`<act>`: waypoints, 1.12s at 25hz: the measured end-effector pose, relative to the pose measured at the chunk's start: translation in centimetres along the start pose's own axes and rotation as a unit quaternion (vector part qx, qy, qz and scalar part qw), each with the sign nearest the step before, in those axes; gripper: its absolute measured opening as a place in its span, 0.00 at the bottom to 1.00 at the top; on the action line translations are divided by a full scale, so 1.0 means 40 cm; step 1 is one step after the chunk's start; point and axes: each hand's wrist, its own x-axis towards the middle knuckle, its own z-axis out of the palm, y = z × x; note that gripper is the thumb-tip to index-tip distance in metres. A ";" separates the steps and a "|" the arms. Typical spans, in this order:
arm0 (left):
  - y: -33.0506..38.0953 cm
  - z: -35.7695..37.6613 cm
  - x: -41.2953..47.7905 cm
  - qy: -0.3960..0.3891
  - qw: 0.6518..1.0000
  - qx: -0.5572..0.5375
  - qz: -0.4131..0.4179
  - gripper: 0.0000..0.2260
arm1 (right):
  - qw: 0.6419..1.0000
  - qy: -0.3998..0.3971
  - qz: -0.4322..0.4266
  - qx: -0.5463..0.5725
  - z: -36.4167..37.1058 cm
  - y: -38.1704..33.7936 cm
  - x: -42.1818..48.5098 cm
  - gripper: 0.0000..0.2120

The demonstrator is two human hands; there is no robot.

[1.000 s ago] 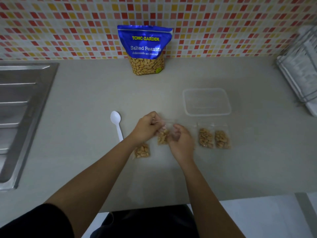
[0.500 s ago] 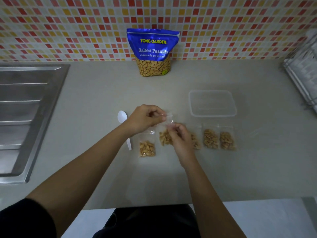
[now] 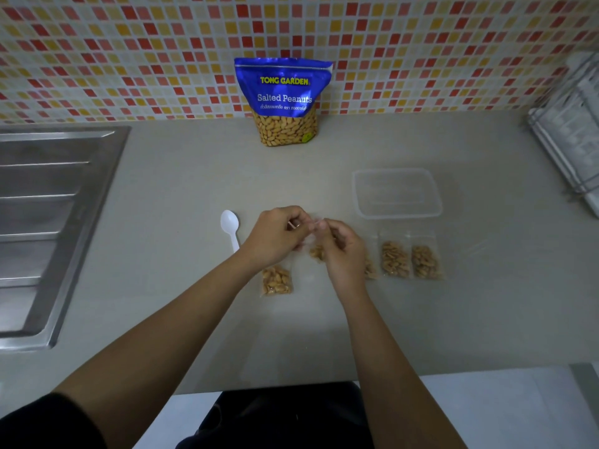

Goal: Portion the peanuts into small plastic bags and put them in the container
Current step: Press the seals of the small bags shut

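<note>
**At the middle of the desk, a small bag of peanuts is pinched at its mouth, with a spill possible**

At the centre of the grey desk (image 3: 162, 189), a person's left hand (image 3: 278, 236) and right hand (image 3: 343, 251) meet over a small clear bag (image 3: 313, 238). The fingers of both hands are curled in and pinch its top edge from either side. Peanuts sit low in the bag, which is just clear of the surface or barely touching it; I cannot tell which.

Four filled bags lie flat near the hands: one (image 3: 276, 280) at seven o'clock, one half hidden (image 3: 371, 270) under the right hand at four o'clock, and two side by side (image 3: 394, 259) (image 3: 425, 262) at three o'clock. The clear container (image 3: 398, 216) sits at two o'clock with no bags in it. The big blue peanut pouch (image 3: 285, 102) stands at twelve o'clock, and a white spoon (image 3: 230, 225) lies at nine o'clock.

Likely risks:
- The thin plastic could slip from the pinch and scatter peanuts.
- A strip left partly unsealed could let the bag open when it is dropped into the container.
- The right wrist could nudge the hidden bag beneath it.
</note>
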 end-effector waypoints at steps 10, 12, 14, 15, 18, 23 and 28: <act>-0.009 0.014 0.012 0.087 0.988 0.119 0.054 0.05 | 0.998 0.051 0.031 0.028 0.032 -0.028 0.004 0.06; -0.009 0.025 0.010 0.097 0.983 0.150 0.051 0.05 | 0.994 0.091 0.043 0.043 0.053 -0.030 0.003 0.09; -0.012 0.031 0.004 0.099 0.977 0.185 0.047 0.06 | 0.989 0.132 0.049 0.051 0.066 -0.030 0.003 0.11; -0.017 0.030 0.000 0.097 0.972 0.209 0.054 0.07 | 0.986 0.147 0.050 0.053 0.068 -0.027 0.002 0.10; -0.045 0.014 -0.015 0.083 0.946 0.276 0.152 0.12 | 0.986 0.151 0.054 0.051 0.066 -0.017 -0.007 0.06; -0.096 -0.007 -0.030 0.036 0.937 0.314 0.150 0.19 | 0.985 0.102 0.129 0.049 0.061 0.001 -0.024 0.05; -0.104 0.022 -0.083 0.071 0.995 0.039 -0.063 0.11 | 0.968 0.084 0.201 0.123 0.039 0.002 -0.020 0.04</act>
